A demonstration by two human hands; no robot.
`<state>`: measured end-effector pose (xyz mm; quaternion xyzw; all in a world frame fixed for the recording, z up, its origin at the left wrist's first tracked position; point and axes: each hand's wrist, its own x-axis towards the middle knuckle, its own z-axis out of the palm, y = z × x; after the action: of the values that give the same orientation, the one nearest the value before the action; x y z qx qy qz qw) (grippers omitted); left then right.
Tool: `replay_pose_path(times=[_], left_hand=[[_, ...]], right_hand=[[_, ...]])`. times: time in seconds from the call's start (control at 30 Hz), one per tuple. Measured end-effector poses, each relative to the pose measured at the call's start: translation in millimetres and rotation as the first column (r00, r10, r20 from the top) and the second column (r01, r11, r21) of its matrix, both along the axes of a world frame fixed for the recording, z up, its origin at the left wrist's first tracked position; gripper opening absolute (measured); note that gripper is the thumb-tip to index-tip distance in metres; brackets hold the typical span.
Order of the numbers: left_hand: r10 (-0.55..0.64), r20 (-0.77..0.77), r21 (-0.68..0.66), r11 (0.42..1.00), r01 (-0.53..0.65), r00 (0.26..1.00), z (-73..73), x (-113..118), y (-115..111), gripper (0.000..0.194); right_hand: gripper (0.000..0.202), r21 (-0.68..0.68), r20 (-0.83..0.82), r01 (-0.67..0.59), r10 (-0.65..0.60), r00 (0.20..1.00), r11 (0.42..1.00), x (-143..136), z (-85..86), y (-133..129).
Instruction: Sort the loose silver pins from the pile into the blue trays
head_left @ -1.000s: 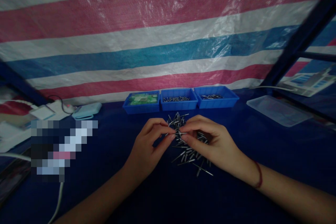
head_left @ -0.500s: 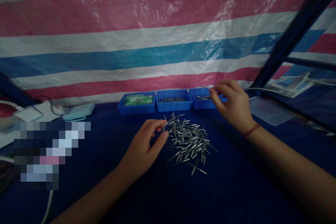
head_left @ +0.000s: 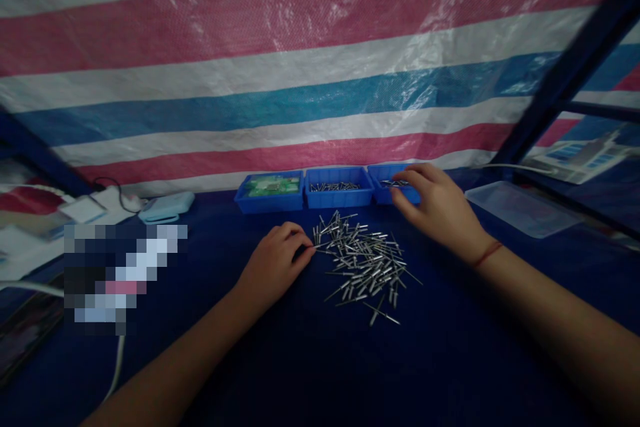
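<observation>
A loose pile of silver blind rivets point(head_left: 370, 253) lies on the dark blue table surface. At the pile's left edge, my left hand point(head_left: 274, 265) has thumb and index finger pinched on the thin stem of one rivet. My right hand point(head_left: 443, 213), with a red cord at the wrist, is above the front of the right blue bin point(head_left: 383, 195). Its thumb and fingers are apart, with no rivet visible between them. Some rivets show inside that bin, partly covered by the hand.
The middle blue bin point(head_left: 340, 198) holds more rivets; the left blue bin point(head_left: 270, 203) holds green-and-clear packets. A clear plastic lid point(head_left: 523, 208) lies at right. At left are a light-blue case point(head_left: 167, 207), cables and a pixelated patch. Striped sheeting point(head_left: 280, 107) hangs behind.
My right hand has lowered toward the right bin and the rivet in its fingers no longer shows there. My left thumb and index finger have closed on a rivet. The view has shifted slightly.
</observation>
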<state>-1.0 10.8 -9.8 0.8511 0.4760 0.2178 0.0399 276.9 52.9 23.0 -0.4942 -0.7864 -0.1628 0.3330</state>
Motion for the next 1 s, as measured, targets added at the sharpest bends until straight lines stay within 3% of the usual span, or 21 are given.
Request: replay_pose_path(times=[0.1, 0.17, 0.27, 0.33, 0.43, 0.67, 1.0], left_hand=[[0.015, 0.031, -0.010, 1.000, -0.015, 0.999, 4.1, 2, -2, 0.016], [0.040, 0.133, -0.031, 0.999, -0.036, 0.990, 7.5, 5, -5, 0.017], [0.056, 0.337, -0.136, 0.991, -0.010, 0.940, 11.6, 11, -10, 0.017], [0.044, 0.442, -0.203, 0.978, 0.052, 0.896, 13.1, 16, -14, 0.017], [0.022, 0.521, -0.251, 0.960, 0.128, 0.853, 14.9, 22, -20, 0.017], [0.055, 0.562, -0.329, 0.930, 0.162, 0.825, 15.0, 22, -24, 0.016], [0.038, 0.585, -0.309, 0.934, 0.180, 0.810, 12.8, 25, -26, 0.011]], right_hand=[[0.022, -0.080, -0.103, -0.134, 0.125, 0.987, 0.988, -16, -2.6, -12], [0.018, -0.182, -0.258, -0.247, 0.196, 0.946, 0.952, -30, -8.4, -21], [0.014, -0.332, -0.504, -0.444, 0.241, 0.830, 0.832, -51, -17.4, -36], [0.016, -0.352, -0.590, -0.556, 0.283, 0.756, 0.753, -63, -20.0, -45], [0.019, -0.335, -0.660, -0.641, 0.314, 0.683, 0.691, -71, -17.8, -55], [0.012, -0.224, -0.745, -0.676, 0.324, 0.583, 0.702, -69, -12.8, -59], [0.008, -0.193, -0.729, -0.659, 0.344, 0.592, 0.727, -70, -11.6, -62]])
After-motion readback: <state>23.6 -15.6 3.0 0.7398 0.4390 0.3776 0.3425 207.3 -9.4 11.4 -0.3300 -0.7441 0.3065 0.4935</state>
